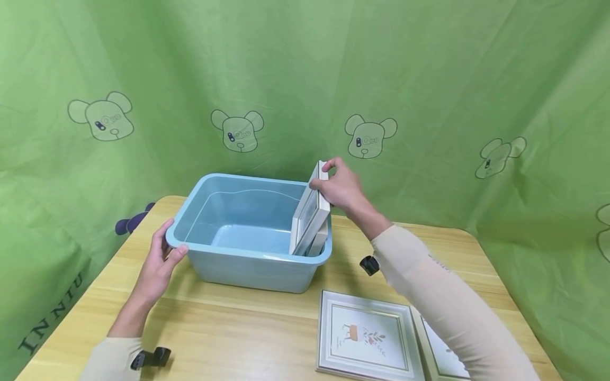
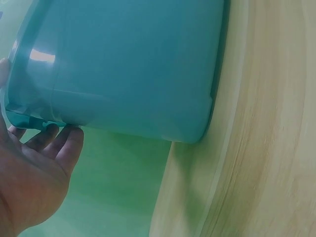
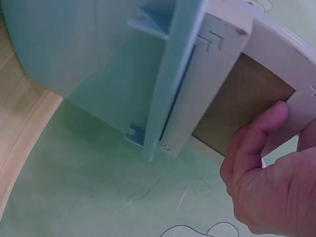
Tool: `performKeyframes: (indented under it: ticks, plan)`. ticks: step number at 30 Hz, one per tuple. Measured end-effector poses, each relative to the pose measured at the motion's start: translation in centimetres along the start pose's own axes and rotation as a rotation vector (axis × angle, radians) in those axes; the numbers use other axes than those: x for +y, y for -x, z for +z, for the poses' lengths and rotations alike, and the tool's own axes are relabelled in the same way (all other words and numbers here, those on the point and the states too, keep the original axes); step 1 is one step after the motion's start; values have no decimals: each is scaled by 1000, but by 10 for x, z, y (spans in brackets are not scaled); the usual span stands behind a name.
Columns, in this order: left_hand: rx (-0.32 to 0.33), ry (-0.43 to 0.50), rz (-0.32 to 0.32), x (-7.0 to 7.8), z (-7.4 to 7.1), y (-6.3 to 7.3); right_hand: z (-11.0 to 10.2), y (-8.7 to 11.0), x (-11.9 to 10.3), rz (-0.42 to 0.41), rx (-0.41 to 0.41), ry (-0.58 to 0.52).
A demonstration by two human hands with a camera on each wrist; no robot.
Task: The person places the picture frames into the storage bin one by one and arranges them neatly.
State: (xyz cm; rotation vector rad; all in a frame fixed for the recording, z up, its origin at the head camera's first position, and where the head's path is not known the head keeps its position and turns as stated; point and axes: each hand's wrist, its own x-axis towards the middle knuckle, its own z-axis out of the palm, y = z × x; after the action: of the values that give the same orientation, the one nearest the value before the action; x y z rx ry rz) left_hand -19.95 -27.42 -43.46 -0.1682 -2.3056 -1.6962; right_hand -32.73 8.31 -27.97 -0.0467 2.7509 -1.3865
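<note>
A light blue plastic basin (image 1: 252,272) stands on the wooden table. At its near left corner my left hand (image 1: 157,264) grips the rim, thumb on top; the left wrist view shows the fingers (image 2: 69,148) hooked under the lip. My right hand (image 1: 342,188) pinches the upper edge of a white picture frame (image 1: 305,222), which leans upright inside the basin's right end. Behind it, against the right wall, stands another pale frame (image 1: 318,242). The right wrist view shows the held frame's brown backing (image 3: 247,98) with a finger on it.
At the front right, a silver-edged framed picture (image 1: 367,338) with a plant drawing lies flat. Beside it lies another frame (image 1: 443,349), partly hidden under my right forearm. A green curtain (image 1: 295,63) with bear prints hangs close behind the table (image 1: 229,328).
</note>
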Motion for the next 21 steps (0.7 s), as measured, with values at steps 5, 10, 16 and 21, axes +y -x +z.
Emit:
performKeyframes:
  ticks: [5, 10, 16, 21]
  plan:
    - [2, 4, -4, 1, 0, 1, 2, 1, 2, 3, -18, 101]
    - [5, 26, -5, 2, 1, 1, 7, 2, 2, -38, -13, 289]
    - [7, 49, -3, 3, 2, 2, 18, 0, -1, -102, -12, 412]
    - [4, 52, -5, 4, 2, 2, 24, 1, -3, -130, -36, 467]
